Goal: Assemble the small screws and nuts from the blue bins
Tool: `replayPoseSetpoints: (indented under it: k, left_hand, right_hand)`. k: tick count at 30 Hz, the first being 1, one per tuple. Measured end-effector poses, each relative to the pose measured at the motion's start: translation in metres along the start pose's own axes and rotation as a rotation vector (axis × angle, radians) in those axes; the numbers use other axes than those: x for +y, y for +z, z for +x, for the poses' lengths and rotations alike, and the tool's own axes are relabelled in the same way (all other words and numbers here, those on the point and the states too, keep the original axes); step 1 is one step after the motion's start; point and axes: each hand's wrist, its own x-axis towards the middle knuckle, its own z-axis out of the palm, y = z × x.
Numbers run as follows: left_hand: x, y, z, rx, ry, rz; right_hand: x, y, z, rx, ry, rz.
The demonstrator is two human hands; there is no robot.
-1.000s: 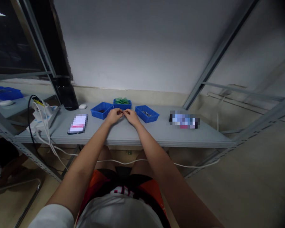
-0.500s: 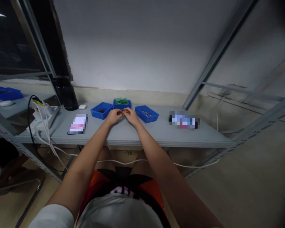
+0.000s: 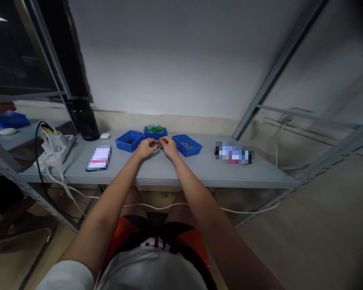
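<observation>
My left hand (image 3: 147, 148) and my right hand (image 3: 170, 147) meet over the table, fingertips close together. Between them are small shiny metal-looking parts (image 3: 159, 145), too small to name. Both hands have their fingers bent in a pinch around these parts; which fingers hold which part is not clear. A blue bin (image 3: 124, 146) with dark small pieces stands left of my left hand. Just right of my right hand is another blue bin (image 3: 193, 151), holding small silvery pieces. Behind my fingers a third blue bin (image 3: 150, 135) contains green pieces (image 3: 155, 128).
A phone (image 3: 99, 158) lies at left, and another lit device (image 3: 233, 153) at right. A black bottle (image 3: 85, 121), a white case (image 3: 105, 136) and a power strip with cables (image 3: 58, 151) occupy the left end. Another person's hand (image 3: 1, 107) shows at far left.
My fingertips have moved slightly apart, and more of the small shiny parts shows between them. At far left, another person's hand has come into view above a blue bin.
</observation>
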Motion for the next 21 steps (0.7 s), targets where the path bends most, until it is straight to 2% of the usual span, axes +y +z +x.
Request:
replayPoseSetpoints:
  k: [7,10,14,17,21]
  left_hand:
    - [-0.002,0.0,0.002,-0.027,-0.014,0.003]
    - [0.0,-0.001,0.001,-0.034,-0.003,0.011]
    - [0.006,-0.005,0.001,0.062,0.001,0.032]
    - [0.01,-0.007,0.001,0.143,0.012,0.058]
    - [0.015,-0.016,0.002,0.205,-0.004,0.15]
  right_hand:
    - [-0.001,0.001,0.0,-0.088,0.018,0.115]
    - [-0.001,0.0,0.0,-0.08,0.03,0.153]
    - [-0.001,-0.002,0.001,-0.032,0.047,0.187]
    - [-0.001,-0.002,0.002,-0.047,0.048,0.193]
    - [0.0,0.0,0.001,-0.038,0.033,0.115]
